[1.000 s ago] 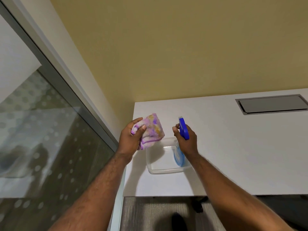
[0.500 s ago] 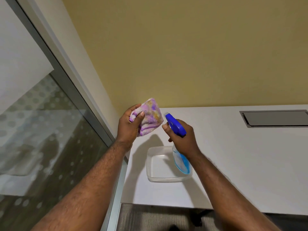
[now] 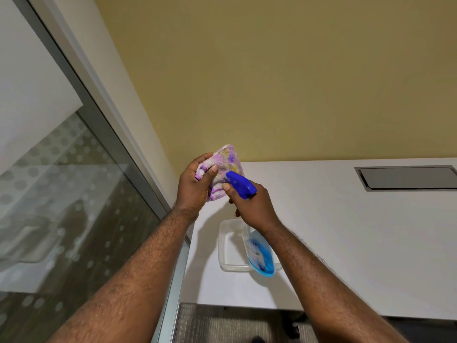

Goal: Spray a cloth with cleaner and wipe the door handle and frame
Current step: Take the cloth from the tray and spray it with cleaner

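Since half a second ago the spray bottle (image 3: 257, 251) has been lifted higher above the clear plastic tray (image 3: 231, 264) and swung in, so its blue nozzle head (image 3: 241, 184) now nearly touches the cloth (image 3: 226, 169); a second ago the two were well apart. This suggests the spraying step is under way or about to start, though no mist can be seen, and the wiping of the door handle and frame is not yet begun. Going left to right: a frosted, dotted glass panel (image 3: 61, 194) with a grey metal frame (image 3: 99, 115) fills the area from 7 to 10 o'clock; no door handle is in view. Near centre, the left hand (image 3: 195, 188) is closed around the bunched purple, white and yellow cloth, thumb pressed over its front, holding it up with a loose face turned toward 3 o'clock. Just beside it at 3 o'clock, the right hand (image 3: 252, 206) is wrapped round the neck of the spray bottle, with one finger reaching along the blue head; whether the trigger is squeezed cannot be told. The bottle's clear body, with blue liquid inside, hangs tilted toward 5 o'clock, over the tray on the white surface (image 3: 358, 243). Farther toward 3 o'clock a grey recessed hatch (image 3: 405, 178) is set into the surface. A yellow wall (image 3: 272, 82) lies at 12 o'clock.
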`<state>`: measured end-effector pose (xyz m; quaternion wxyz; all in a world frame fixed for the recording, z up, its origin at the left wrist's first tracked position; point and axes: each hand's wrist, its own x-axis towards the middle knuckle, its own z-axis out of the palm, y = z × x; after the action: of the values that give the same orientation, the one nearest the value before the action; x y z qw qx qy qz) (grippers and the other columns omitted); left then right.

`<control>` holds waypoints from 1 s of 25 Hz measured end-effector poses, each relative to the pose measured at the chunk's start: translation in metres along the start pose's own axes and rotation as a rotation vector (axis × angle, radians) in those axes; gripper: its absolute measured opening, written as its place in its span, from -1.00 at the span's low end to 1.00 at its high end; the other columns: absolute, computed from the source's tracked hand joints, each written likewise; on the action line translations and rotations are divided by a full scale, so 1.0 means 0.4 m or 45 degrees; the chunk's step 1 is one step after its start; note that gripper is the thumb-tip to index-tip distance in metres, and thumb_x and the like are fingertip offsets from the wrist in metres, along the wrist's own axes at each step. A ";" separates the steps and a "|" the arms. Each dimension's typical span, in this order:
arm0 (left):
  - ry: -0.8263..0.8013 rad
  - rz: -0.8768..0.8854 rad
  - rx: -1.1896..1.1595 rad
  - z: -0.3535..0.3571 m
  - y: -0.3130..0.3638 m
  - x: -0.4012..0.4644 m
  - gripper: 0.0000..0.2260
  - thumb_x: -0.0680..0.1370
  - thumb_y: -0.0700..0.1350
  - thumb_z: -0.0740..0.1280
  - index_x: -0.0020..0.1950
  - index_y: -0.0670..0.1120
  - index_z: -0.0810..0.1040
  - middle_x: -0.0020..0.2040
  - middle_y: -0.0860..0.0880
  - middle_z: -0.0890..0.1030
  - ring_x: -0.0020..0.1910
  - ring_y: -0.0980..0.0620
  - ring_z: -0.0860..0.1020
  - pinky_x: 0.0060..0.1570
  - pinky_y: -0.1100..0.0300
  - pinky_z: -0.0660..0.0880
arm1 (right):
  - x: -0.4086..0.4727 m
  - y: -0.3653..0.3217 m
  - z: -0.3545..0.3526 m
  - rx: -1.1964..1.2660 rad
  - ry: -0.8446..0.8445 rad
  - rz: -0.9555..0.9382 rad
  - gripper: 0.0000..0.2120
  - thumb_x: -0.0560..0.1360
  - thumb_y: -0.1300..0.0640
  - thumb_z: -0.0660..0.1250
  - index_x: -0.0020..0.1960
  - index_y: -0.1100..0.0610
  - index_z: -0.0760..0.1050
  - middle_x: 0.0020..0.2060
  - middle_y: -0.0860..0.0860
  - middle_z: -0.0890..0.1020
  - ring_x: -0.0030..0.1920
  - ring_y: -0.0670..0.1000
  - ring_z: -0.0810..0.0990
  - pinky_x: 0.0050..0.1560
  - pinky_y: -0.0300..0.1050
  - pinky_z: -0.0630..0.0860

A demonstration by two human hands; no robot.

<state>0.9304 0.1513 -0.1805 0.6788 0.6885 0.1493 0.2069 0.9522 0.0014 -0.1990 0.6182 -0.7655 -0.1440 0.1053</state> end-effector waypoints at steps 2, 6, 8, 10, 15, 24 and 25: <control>-0.007 -0.014 -0.008 0.001 -0.001 -0.002 -0.73 0.58 -0.19 0.35 0.27 -0.02 0.56 0.06 0.01 0.69 -0.04 0.11 0.67 -0.19 0.18 0.61 | -0.002 0.000 0.005 0.020 0.050 0.011 -0.76 0.46 -0.24 0.38 -0.18 -0.09 0.52 -0.38 -0.02 0.62 -0.44 -0.05 0.58 -0.33 -0.17 0.58; -0.013 -0.006 -0.013 -0.003 0.005 -0.005 -0.74 0.58 -0.21 0.35 0.27 -0.05 0.56 0.04 0.03 0.69 -0.05 0.15 0.67 -0.19 0.26 0.58 | -0.017 0.001 0.006 0.093 -0.021 0.004 -0.73 0.49 -0.18 0.38 -0.01 0.01 0.57 -0.25 0.08 0.68 -0.47 -0.15 0.55 -0.35 -0.29 0.56; -0.008 -0.004 -0.012 -0.009 0.005 -0.005 -0.73 0.59 -0.21 0.34 0.28 -0.08 0.55 0.07 -0.01 0.68 -0.03 0.12 0.67 -0.18 0.24 0.59 | -0.023 -0.001 0.005 0.108 -0.032 0.003 -0.71 0.51 -0.15 0.38 0.08 0.03 0.57 -0.23 0.08 0.67 -0.47 -0.12 0.55 -0.34 -0.29 0.56; -0.001 -0.011 -0.014 -0.017 0.004 -0.003 -0.73 0.59 -0.19 0.34 0.29 -0.07 0.55 0.13 -0.08 0.67 0.05 -0.01 0.66 -0.08 0.10 0.63 | -0.028 -0.005 0.004 0.142 -0.017 0.004 -0.73 0.51 -0.12 0.40 0.11 0.02 0.56 -0.33 -0.05 0.60 -0.49 -0.16 0.52 -0.40 -0.38 0.49; 0.011 -0.028 -0.020 -0.032 0.009 -0.004 -0.75 0.59 -0.19 0.34 0.27 -0.04 0.55 0.13 -0.08 0.67 0.07 -0.05 0.65 -0.06 0.06 0.64 | -0.038 -0.012 0.008 0.119 0.076 -0.021 -0.82 0.51 -0.11 0.40 -0.15 -0.04 0.50 -0.35 0.01 0.58 -0.46 -0.10 0.52 -0.47 -0.46 0.41; 0.028 -0.013 0.001 -0.047 0.017 -0.003 -0.73 0.59 -0.20 0.34 0.29 -0.07 0.54 0.15 -0.07 0.66 0.08 -0.03 0.65 -0.01 0.03 0.64 | -0.052 -0.024 0.009 0.070 0.005 0.001 -0.80 0.50 -0.13 0.39 -0.05 -0.01 0.52 -0.26 0.14 0.63 -0.51 -0.16 0.51 -0.44 -0.44 0.44; 0.023 -0.002 0.007 -0.048 0.018 -0.003 -0.73 0.59 -0.20 0.34 0.28 -0.06 0.54 0.13 -0.05 0.66 0.06 0.00 0.66 -0.04 0.06 0.65 | -0.054 -0.025 0.010 0.072 0.009 0.001 -0.79 0.50 -0.12 0.39 -0.04 0.01 0.53 -0.26 0.15 0.62 -0.51 -0.15 0.51 -0.44 -0.44 0.44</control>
<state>0.9196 0.1671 -0.1737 0.6756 0.6885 0.1566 0.2123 0.9299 -0.0007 -0.1905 0.6399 -0.7483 -0.1385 0.1069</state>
